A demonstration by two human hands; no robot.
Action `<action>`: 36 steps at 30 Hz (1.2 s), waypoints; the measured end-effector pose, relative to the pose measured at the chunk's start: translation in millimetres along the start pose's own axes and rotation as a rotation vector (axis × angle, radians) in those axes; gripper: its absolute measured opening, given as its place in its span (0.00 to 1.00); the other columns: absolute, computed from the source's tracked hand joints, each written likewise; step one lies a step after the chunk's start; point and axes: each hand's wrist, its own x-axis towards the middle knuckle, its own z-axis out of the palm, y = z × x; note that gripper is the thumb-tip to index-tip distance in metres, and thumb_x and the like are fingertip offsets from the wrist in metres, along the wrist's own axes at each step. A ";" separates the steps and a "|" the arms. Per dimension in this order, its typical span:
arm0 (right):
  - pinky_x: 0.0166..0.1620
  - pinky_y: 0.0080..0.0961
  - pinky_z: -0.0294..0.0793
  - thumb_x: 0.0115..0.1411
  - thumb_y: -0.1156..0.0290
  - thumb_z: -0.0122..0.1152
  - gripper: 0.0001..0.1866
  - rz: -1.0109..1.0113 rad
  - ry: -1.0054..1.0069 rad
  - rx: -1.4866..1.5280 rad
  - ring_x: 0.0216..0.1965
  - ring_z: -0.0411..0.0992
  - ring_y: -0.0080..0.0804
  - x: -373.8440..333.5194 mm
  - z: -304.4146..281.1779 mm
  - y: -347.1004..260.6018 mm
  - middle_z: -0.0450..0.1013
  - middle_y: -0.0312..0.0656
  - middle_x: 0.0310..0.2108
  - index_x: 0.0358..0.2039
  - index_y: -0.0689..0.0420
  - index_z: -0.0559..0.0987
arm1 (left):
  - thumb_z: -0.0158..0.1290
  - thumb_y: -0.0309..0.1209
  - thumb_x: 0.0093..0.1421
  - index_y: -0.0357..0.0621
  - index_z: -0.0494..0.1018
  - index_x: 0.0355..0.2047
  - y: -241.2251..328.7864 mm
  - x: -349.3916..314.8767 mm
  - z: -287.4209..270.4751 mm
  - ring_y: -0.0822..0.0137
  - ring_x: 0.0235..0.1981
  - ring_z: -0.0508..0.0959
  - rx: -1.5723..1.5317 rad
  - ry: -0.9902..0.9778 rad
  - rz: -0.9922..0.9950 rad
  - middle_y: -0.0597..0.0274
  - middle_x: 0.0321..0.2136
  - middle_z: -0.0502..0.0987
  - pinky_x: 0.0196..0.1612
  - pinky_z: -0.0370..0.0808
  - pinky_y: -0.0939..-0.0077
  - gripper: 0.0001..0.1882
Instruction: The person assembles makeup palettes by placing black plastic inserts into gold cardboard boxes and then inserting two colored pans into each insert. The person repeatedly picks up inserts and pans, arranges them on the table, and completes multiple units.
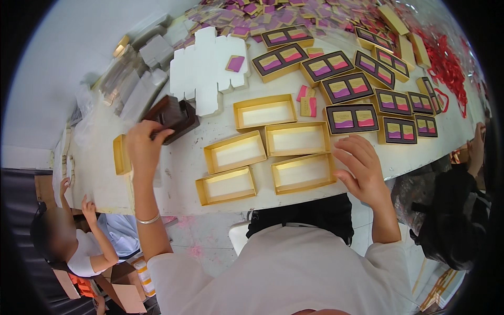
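My left hand is at a stack of dark brown plastic box inserts, its fingers and thumb closed at the near edge of one. My right hand holds nothing; its fingers are apart and curved beside the right end of an open gold box. Several such gold boxes with pale insides lie before me, among them a far one and a near left one. To their right, filled boxes carry dark inserts with purple and pink square packets.
White cut-out cartons lie flat at the back, a purple packet on top. Loose packets lie mid-table, with a large heap behind. Red ribbons pile far right. Clear sleeves and another person are left.
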 end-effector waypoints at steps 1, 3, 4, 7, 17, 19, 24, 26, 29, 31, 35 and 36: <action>0.51 0.41 0.67 0.49 0.66 0.64 0.19 0.022 0.022 0.026 0.43 0.69 0.49 1.0 -0.4 -0.5 0.70 0.50 0.42 0.39 0.62 0.74 | 0.63 0.32 0.45 0.41 0.75 0.24 -4.3 4.9 -6.8 0.62 0.29 0.73 -0.031 0.042 -0.005 0.61 0.23 0.75 0.38 0.67 0.70 0.10; 0.52 0.40 0.67 0.48 0.67 0.64 0.21 0.014 0.099 0.035 0.46 0.68 0.51 7.3 -0.9 -4.5 0.68 0.51 0.47 0.42 0.60 0.74 | 0.62 0.33 0.49 0.39 0.75 0.28 5.3 16.2 -20.1 0.69 0.31 0.73 -0.414 0.053 -0.103 0.63 0.27 0.76 0.37 0.68 0.75 0.11; 0.52 0.40 0.66 0.48 0.67 0.65 0.22 -0.013 0.151 0.019 0.48 0.67 0.51 15.0 -0.7 -7.6 0.67 0.52 0.49 0.44 0.59 0.74 | 0.61 0.34 0.51 0.37 0.75 0.32 20.1 22.3 -27.0 0.74 0.33 0.73 -0.764 0.012 -0.196 0.65 0.29 0.77 0.37 0.69 0.78 0.13; 0.54 0.40 0.65 0.46 0.69 0.66 0.28 -0.288 0.174 -0.071 0.55 0.62 0.54 53.8 -11.2 -18.9 0.61 0.51 0.57 0.50 0.52 0.72 | 0.56 0.47 0.56 0.34 0.70 0.45 54.9 42.5 -29.3 0.78 0.37 0.71 -1.275 -0.557 0.041 0.65 0.38 0.74 0.39 0.70 0.83 0.27; 0.44 0.34 0.66 0.44 0.64 0.68 0.29 -0.204 -0.177 0.210 0.42 0.67 0.42 106.4 12.2 16.9 0.71 0.46 0.40 0.49 0.57 0.74 | 0.44 0.48 0.64 0.39 0.72 0.41 100.4 79.2 34.2 0.78 0.27 0.70 -1.148 -0.808 -0.114 0.64 0.32 0.75 0.32 0.69 0.82 0.22; 0.44 0.34 0.66 0.44 0.65 0.68 0.27 -0.149 -0.191 0.086 0.39 0.67 0.42 102.9 13.9 28.3 0.72 0.46 0.38 0.47 0.58 0.76 | 0.43 0.45 0.64 0.42 0.71 0.44 96.0 79.7 25.8 0.77 0.23 0.65 -0.945 -0.687 -0.125 0.62 0.32 0.74 0.29 0.67 0.81 0.20; 0.41 0.32 0.68 0.46 0.65 0.67 0.23 -0.018 -0.387 -0.019 0.38 0.67 0.39 127.1 26.2 33.4 0.72 0.43 0.33 0.44 0.59 0.77 | 0.51 0.49 0.58 0.40 0.67 0.50 102.6 61.7 29.0 0.71 0.27 0.71 -0.446 -0.627 0.089 0.56 0.34 0.73 0.34 0.70 0.77 0.29; 0.42 0.31 0.69 0.47 0.65 0.67 0.23 0.008 -0.480 -0.048 0.39 0.67 0.39 138.6 25.6 33.8 0.71 0.43 0.35 0.44 0.59 0.76 | 0.55 0.48 0.54 0.39 0.66 0.52 101.3 60.3 36.1 0.66 0.29 0.73 -0.434 -0.612 0.128 0.55 0.37 0.72 0.36 0.71 0.75 0.32; 0.43 0.31 0.69 0.48 0.68 0.66 0.23 0.012 -0.529 -0.024 0.42 0.67 0.40 143.9 34.4 32.8 0.69 0.44 0.40 0.45 0.59 0.76 | 0.61 0.43 0.49 0.39 0.65 0.52 97.4 58.3 50.4 0.62 0.34 0.74 -0.551 -0.601 0.181 0.53 0.41 0.71 0.40 0.71 0.72 0.34; 0.44 0.30 0.70 0.49 0.71 0.65 0.22 0.047 -0.521 0.046 0.44 0.67 0.41 145.4 43.2 32.0 0.67 0.45 0.44 0.46 0.59 0.75 | 0.63 0.38 0.47 0.38 0.65 0.52 93.0 57.4 66.8 0.60 0.36 0.73 -0.689 -0.582 0.268 0.53 0.43 0.70 0.42 0.71 0.71 0.34; 0.46 0.30 0.70 0.50 0.76 0.63 0.25 0.208 -0.585 0.297 0.48 0.66 0.42 143.2 48.8 36.1 0.64 0.45 0.51 0.51 0.58 0.71 | 0.65 0.32 0.43 0.36 0.66 0.51 91.7 61.6 72.0 0.61 0.39 0.72 -0.667 -0.701 0.228 0.52 0.41 0.70 0.43 0.70 0.73 0.35; 0.46 0.30 0.70 0.50 0.77 0.62 0.27 0.243 -0.619 0.369 0.48 0.66 0.42 141.5 46.9 38.4 0.63 0.45 0.53 0.52 0.58 0.70 | 0.66 0.31 0.43 0.36 0.66 0.51 92.9 63.2 68.5 0.61 0.39 0.72 -0.690 -0.737 0.193 0.52 0.41 0.70 0.43 0.70 0.74 0.35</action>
